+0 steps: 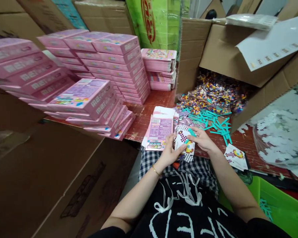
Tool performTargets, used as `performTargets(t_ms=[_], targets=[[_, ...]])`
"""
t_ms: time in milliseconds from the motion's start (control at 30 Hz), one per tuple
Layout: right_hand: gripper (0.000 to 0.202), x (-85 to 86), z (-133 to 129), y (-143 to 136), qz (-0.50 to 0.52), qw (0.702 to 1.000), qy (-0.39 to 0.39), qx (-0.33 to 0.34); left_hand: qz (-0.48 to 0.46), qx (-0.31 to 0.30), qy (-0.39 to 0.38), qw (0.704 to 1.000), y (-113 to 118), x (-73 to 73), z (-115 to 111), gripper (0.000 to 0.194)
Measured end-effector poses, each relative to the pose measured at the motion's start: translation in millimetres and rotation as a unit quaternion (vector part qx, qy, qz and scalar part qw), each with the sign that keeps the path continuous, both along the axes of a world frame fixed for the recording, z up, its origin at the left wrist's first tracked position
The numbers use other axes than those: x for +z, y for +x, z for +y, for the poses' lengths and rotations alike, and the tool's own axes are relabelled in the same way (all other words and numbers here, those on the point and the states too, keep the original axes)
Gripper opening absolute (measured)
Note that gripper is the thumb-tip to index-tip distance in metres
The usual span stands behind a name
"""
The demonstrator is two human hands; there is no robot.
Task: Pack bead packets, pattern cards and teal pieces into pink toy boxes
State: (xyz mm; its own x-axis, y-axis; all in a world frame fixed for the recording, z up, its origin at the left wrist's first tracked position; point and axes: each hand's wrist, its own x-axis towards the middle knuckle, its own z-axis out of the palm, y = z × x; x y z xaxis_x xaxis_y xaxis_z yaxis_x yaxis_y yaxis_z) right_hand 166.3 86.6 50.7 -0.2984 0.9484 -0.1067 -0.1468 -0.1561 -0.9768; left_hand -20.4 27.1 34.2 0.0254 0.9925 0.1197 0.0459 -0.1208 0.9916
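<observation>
while both hands meet over the person's lap at the table's front edge, a few printed cards [182, 136] lie between them, tilted, with a picture in purple and yellow facing up. the left hand [170, 150] grips the cards along their left and lower side, thumb on top. the right hand [201, 139] is closed around a teal stick [191, 133] at the upper right of the cards, its fingers partly covering it. just left of the cards, a flat pink box [161, 128] lies on the red table [162, 97], purple side up. just beyond the hands, more teal sticks [219, 123] lie loosely heaped, touching small clear bags of colourful pieces [213, 92] that spill from a tipped cardboard box [228, 49]. to the right of the right arm, a small pile of cards [236, 157] rests near the table edge, with a big clear bag of white pieces [279, 132] beyond it. lower right, a green bin [287, 215] holds some teal sticks. on the left stand stacks of pink boxes [122, 67], and next to them a pile of flattened boxes [160, 67] sits before a green-wrapped carton [158, 26].
</observation>
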Motion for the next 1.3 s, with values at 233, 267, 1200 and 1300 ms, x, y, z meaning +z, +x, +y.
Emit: performTargets(t_ms=[233,267,1200,1300], targets=[[0.049,3.4,140.7,-76.6,0.077,0.972,0.12,-0.186,0.388,0.187,0.055,0.901,-89.2,-22.9,21.7,0.121],[0.048,1.6,158.7,-88.2,0.058,0.972,0.12,-0.194,0.396,0.179,0.043,0.9,-91.9,-30.5,22.8,0.123],[0.026,77.1,-36.5,-27.6,-0.346,0.84,0.365,0.203,-0.029,0.053,-0.12,0.991,-26.8,23.5,-76.0,0.052],[0.028,79.6,-41.8,-22.3,-0.36,0.817,0.371,0.256,-0.034,0.044,-0.128,0.99,-24.2,21.6,-79.5,0.051]])
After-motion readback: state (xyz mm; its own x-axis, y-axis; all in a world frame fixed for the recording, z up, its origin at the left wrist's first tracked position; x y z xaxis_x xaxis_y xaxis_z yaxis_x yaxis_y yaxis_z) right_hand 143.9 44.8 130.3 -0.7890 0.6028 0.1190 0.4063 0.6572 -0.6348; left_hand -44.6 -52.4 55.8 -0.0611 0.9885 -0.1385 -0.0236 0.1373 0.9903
